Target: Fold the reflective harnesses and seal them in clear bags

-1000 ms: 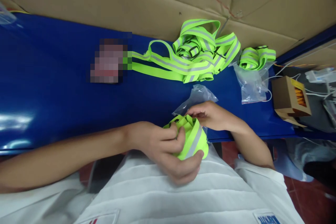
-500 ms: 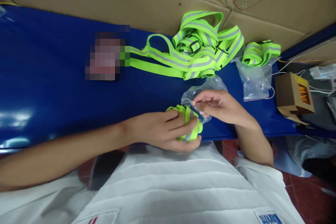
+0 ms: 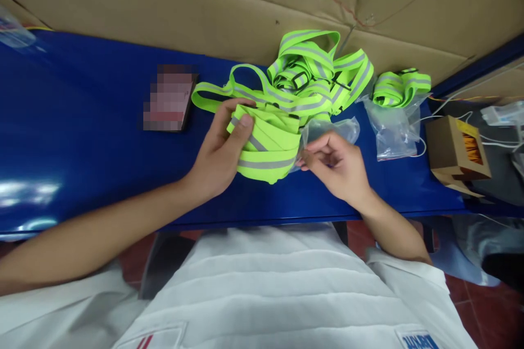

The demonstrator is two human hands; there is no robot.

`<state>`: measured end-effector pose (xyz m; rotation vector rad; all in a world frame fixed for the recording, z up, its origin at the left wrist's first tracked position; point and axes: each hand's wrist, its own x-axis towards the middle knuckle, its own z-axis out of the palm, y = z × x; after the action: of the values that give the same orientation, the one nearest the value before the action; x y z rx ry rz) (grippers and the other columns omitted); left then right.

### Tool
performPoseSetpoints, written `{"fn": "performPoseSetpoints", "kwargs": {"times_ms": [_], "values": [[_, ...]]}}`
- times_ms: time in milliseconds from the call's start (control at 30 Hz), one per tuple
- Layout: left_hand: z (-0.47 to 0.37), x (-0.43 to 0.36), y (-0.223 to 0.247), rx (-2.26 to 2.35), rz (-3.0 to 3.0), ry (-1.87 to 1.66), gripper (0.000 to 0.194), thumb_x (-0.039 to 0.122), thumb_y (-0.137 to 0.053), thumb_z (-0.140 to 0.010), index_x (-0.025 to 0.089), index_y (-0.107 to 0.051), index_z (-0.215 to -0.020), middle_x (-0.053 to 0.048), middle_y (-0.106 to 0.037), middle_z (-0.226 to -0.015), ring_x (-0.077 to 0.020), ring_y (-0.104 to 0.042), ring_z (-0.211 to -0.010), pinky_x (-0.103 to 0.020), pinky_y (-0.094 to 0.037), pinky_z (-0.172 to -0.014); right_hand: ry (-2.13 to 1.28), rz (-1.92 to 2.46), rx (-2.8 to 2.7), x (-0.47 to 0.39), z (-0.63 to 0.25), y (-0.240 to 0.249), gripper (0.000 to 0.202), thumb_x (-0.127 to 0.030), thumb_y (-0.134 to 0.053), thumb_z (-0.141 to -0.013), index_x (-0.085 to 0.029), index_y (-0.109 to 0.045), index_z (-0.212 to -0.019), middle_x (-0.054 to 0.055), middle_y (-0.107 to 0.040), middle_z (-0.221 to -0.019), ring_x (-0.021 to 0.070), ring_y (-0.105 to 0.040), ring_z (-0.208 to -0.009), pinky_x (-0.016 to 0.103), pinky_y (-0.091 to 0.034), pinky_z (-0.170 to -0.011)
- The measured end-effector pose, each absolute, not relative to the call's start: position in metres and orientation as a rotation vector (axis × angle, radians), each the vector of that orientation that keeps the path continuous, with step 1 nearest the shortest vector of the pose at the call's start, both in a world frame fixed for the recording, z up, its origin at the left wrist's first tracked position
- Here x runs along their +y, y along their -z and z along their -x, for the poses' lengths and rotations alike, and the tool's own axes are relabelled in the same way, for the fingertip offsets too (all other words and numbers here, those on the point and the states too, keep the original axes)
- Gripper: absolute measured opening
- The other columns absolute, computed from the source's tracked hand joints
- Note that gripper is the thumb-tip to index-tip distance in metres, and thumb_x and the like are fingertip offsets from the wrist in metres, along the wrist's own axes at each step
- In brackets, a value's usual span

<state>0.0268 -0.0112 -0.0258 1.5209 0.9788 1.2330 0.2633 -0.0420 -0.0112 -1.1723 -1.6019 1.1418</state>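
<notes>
One folded bundle of fluorescent yellow-green strap (image 3: 268,161), grey stripe along the band: we find it in the left hand (image 3: 223,152), in front of the body and over the blue table (image 3: 102,174). Grip, left: clamped on the bundle at its left end, thumb laid across the upper left corner of the face turned to us, the other fingers mostly hidden behind. The bulk of the bundle projects to the right of that grip, its striped lower bands and right end free of the left fingers.

One clear plastic bag (image 3: 338,130), crumpled, partly behind the bundle's right edge. Grip, right: we note the right hand (image 3: 338,166) with thumb and forefinger together, pinching the bag's near edge just beside the bundle; whether a fingertip also touches the strap, we cannot tell.

One heap of like straps (image 3: 319,87), looped, with black buckles, beyond the hands and against the cardboard wall (image 3: 184,11).

One second bundle (image 3: 399,90), resting on another clear bag (image 3: 395,133), to the right of the heap.

One open cardboard box (image 3: 446,147), farther right.

One flat object (image 3: 170,101), left of the heap, its face pixelated.
</notes>
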Motion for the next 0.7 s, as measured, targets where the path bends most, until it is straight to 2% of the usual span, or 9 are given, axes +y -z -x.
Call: {"fn": "performPoseSetpoints", "kwargs": {"times_ms": [100,167,300,433,600,700], "values": [[-0.03,-0.014,0.03,0.914,-1.282,-1.171,0.04,0.06,-0.05,-0.104,0.027,-0.05,-0.127,-0.008,-0.068,-0.117,-0.022,-0.071,-0.097,-0.036,-0.06,-0.078,-1.181,1.161,-1.59,-0.046,-0.258,0.016,0.022,-0.043,-0.074,-0.095,-0.025,-0.061,-0.096,0.0,-0.075,-0.081,0.0172,-0.075,-0.071,0.034,-0.064,-0.07],[-0.029,-0.017,0.031,0.862,-1.338,-1.13,0.042,0.062,-0.056,-0.102,0.027,-0.054,-0.125,-0.008,-0.07,-0.115,-0.0219,-0.071,-0.096,-0.034,-0.059,-0.075,-1.209,1.155,-1.558,-0.047,-0.255,0.016,0.026,-0.045,-0.076,-0.092,-0.026,-0.059,-0.093,-0.001,-0.073,-0.079,0.0164,-0.072,-0.067,0.032,-0.061,-0.066],[-0.027,-0.022,0.027,0.747,-1.556,-1.023,0.043,0.059,-0.063,-0.1,0.023,-0.057,-0.124,-0.009,-0.071,-0.118,-0.0225,-0.07,-0.106,-0.031,-0.058,-0.084,-1.224,1.164,-1.512,-0.045,-0.255,0.014,0.032,-0.051,-0.08,-0.088,-0.026,-0.06,-0.092,0.001,-0.075,-0.082,0.017,-0.072,-0.071,0.031,-0.058,-0.066],[-0.026,-0.02,0.025,0.728,-1.724,-1.02,0.04,0.052,-0.064,-0.1,0.02,-0.059,-0.123,-0.007,-0.069,-0.113,-0.0186,-0.067,-0.095,-0.029,-0.055,-0.082,-1.221,1.162,-1.499,-0.043,-0.257,0.013,0.03,-0.054,-0.074,-0.094,-0.026,-0.062,-0.095,0.002,-0.076,-0.086,0.0186,-0.074,-0.078,0.033,-0.06,-0.07],[-0.026,-0.015,0.028,0.787,-1.736,-1.076,0.036,0.048,-0.065,-0.1,0.021,-0.059,-0.123,-0.007,-0.067,-0.117,-0.0203,-0.065,-0.103,-0.032,-0.054,-0.09,-1.151,1.181,-1.567,-0.041,-0.262,0.015,0.029,-0.052,-0.072,-0.095,-0.026,-0.061,-0.093,0.0,-0.074,-0.082,0.0159,-0.07,-0.07,0.031,-0.057,-0.066],[-0.025,-0.012,0.03,0.872,-1.721,-1.095,0.036,0.05,-0.064,-0.1,0.021,-0.059,-0.122,-0.007,-0.065,-0.116,-0.0204,-0.063,-0.1,-0.033,-0.053,-0.088,-1.094,1.16,-1.623,-0.041,-0.264,0.014,0.023,-0.045,-0.072,-0.096,-0.026,-0.06,-0.094,-0.001,-0.071,-0.076,0.0145,-0.067,-0.065,0.03,-0.055,-0.063]]}}
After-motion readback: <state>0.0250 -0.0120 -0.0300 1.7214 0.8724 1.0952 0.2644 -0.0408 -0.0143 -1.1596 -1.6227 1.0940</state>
